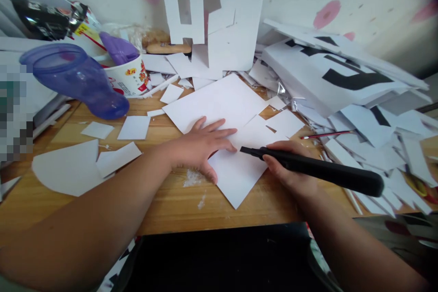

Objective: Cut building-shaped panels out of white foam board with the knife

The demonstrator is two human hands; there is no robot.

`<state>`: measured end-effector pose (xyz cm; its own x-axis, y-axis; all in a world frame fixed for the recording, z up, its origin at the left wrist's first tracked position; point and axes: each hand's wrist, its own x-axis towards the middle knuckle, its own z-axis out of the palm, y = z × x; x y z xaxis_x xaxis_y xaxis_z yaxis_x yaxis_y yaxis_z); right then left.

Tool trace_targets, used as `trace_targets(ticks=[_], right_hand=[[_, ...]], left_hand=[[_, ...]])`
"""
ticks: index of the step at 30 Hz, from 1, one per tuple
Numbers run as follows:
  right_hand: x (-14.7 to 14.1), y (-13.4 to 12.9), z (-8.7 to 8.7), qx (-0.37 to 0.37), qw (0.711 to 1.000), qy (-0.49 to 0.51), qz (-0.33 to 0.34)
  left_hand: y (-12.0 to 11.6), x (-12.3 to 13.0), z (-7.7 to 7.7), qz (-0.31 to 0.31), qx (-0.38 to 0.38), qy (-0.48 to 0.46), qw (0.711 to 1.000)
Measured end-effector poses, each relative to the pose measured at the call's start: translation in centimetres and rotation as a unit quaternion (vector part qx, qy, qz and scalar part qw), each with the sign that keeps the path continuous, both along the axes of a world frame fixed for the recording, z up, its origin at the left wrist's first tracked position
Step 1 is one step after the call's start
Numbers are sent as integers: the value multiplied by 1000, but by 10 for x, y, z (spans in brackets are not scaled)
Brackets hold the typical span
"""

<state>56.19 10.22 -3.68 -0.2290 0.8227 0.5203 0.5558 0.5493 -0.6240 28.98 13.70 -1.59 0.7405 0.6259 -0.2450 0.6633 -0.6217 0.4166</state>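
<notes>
My left hand lies with its fingers spread on a white board, pressing it against the wooden table. The board has cut-out openings along its right side. My right hand is closed around a black long-handled cutting knife. Its dark, flat blade points left, over the board and close to my left fingertips. Whether the tip touches the board I cannot tell. White crumbs lie beside my left thumb.
White offcuts lie to the left. A purple translucent cup leans near a paper tub. An upright white panel with cut-outs stands behind. Piled boards and scraps and a red pencil occupy the right.
</notes>
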Motion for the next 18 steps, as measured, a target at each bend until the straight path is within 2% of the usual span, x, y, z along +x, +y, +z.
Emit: trace_targets(ticks=[7, 18], right_hand=[[-2, -2, 1, -23, 1000, -12, 2], [-6, -5, 10, 29, 998, -39, 29]], left_hand=[[0, 1, 0, -2, -1, 5, 1000], [0, 0, -2, 1, -1, -2, 1000]])
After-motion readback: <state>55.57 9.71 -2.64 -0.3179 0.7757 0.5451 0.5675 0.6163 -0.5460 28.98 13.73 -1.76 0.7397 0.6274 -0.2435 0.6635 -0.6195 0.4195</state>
